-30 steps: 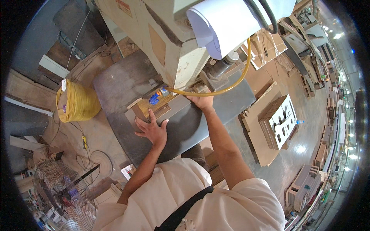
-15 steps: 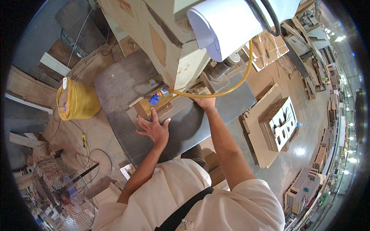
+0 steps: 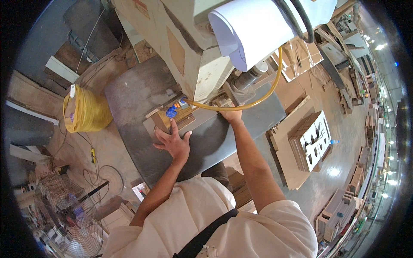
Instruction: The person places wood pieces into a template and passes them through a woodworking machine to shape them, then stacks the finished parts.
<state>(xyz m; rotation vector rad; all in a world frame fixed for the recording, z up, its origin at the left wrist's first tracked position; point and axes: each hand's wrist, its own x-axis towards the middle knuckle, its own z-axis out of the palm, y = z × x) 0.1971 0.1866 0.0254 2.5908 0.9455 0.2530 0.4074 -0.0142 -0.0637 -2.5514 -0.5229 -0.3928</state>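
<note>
My left hand (image 3: 174, 142) lies with its fingers spread on the near left part of a flat brown board (image 3: 200, 118), on the dark machine table (image 3: 206, 142). Close beyond its fingertips is a blue segmented nozzle (image 3: 171, 112) with orange joints, over a wooden block (image 3: 186, 117). My right hand (image 3: 232, 115) reaches to the board's right end, below the machine head. Its fingers are largely hidden there, so their grip does not show. A yellow hose (image 3: 258, 101) curves just above that hand.
The beige machine arm (image 3: 189, 51) stands over the table, with white paper sheets (image 3: 247, 34) hanging from it. A yellow sack (image 3: 88, 112) and a caged fan (image 3: 71, 219) are at left. Right, a stack of cut-out panels (image 3: 312, 139) rests on brown sheets (image 3: 284, 159).
My left hand has shifted very slightly to the right, its fingers still spread. My right hand stays at the board's right end.
</note>
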